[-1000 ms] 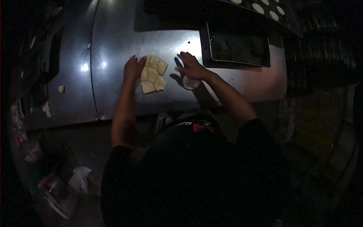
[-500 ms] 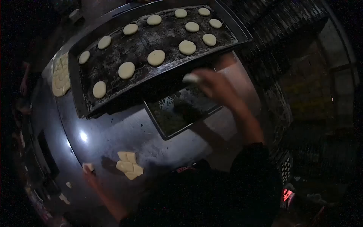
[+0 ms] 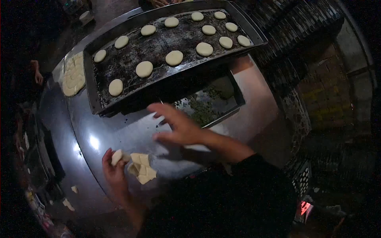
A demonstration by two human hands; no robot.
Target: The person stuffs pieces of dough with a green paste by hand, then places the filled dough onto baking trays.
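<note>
My left hand (image 3: pixel 114 169) is raised over the metal table with a small piece of dough (image 3: pixel 118 157) gripped between thumb and fingers. Just right of it lies a stack of cut dough pieces (image 3: pixel 143 169). My right hand (image 3: pixel 177 126), fingers apart and holding nothing, hovers over the table in front of a smaller tray (image 3: pixel 224 118) with a wet-looking, greenish surface. Behind it, a large dark baking tray (image 3: pixel 131 85) carries several round, flattened dough pieces, one of them a dough round (image 3: pixel 174 58) near its front edge.
A scored slab of dough (image 3: pixel 74 76) lies left of the baking tray. Small dough scraps (image 3: pixel 68 204) are at the table's lower left. Another person's hands (image 3: pixel 158 3) show at the tray's far edge, and another hand (image 3: pixel 38 76) at far left. Racks stand at right.
My right hand has come left and down from the tray's front right, leaving a dough round at the tray's right end. My left hand has lifted its dough piece rightward.
</note>
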